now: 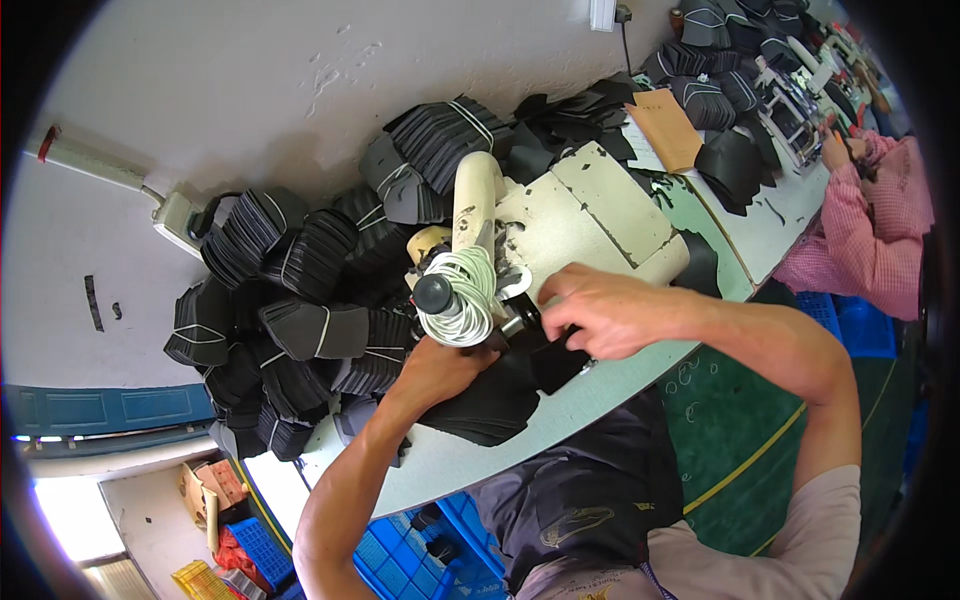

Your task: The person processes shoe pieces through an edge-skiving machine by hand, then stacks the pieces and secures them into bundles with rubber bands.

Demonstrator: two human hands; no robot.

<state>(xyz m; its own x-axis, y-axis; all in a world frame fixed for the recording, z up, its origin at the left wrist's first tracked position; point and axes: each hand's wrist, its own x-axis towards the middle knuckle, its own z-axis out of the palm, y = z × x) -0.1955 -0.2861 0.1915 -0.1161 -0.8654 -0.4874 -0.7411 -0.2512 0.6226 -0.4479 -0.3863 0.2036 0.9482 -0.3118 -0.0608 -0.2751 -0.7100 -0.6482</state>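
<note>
A cream machine [590, 215] with chipped paint stands on the pale green table, probably a sewing machine, with a coil of whitish cord [462, 300] hanging around its black knob [434, 294]. My left hand [448, 370] rests low beside the coil, at the edge of dark flat pieces [485, 405]; its fingertips are hidden behind the cord and machine. To the right of the machine's working end, my right hand [610, 312] has its fingers bent and closed on a small black piece [558, 362]. Whether the two black pieces overlap is hard to see.
Tied bundles of dark grey pieces [315, 328] crowd the table's left and back. A brown envelope [666, 130] lies behind the machine. Blue crates [400, 555] stand below. A co-worker in a pink checked sleeve [870, 225] sits at the far right.
</note>
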